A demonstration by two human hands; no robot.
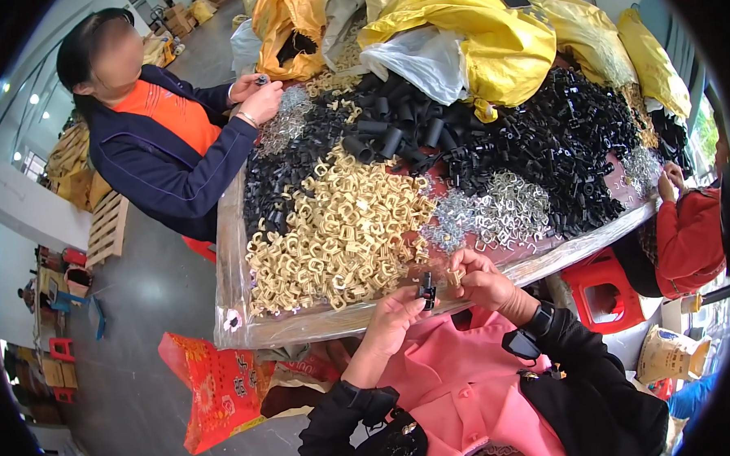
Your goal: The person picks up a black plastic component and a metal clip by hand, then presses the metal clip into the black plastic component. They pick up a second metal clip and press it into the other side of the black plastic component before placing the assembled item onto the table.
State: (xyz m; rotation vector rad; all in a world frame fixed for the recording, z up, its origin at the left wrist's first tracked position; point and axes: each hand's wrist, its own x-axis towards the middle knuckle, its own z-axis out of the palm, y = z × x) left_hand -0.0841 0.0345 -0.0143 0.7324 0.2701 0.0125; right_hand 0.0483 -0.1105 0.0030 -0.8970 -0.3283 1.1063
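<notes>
Between thumb and fingers, my left hand [392, 320] grips a small black plastic part [426, 288] with an upright stem. Close beside it, my right hand [483, 278] pinches a small tan plastic clip [455, 278]. The two parts are held near each other but apart, just over the table's near edge. Ahead and to the left lies a big heap of tan clips [341, 229] like the one I hold. Straight ahead of my hands are piles of small clear pieces [450, 220] and silvery U-shaped metal pieces [515, 209].
Black plastic parts [572, 129] and black tubes [373, 128] cover the far table. Yellow sacks [487, 43] stand at the back. One co-worker [165, 131] works at the left, another in a red sleeve [687, 234] at the right. A red stool [600, 291] and red bag [213, 389] flank me.
</notes>
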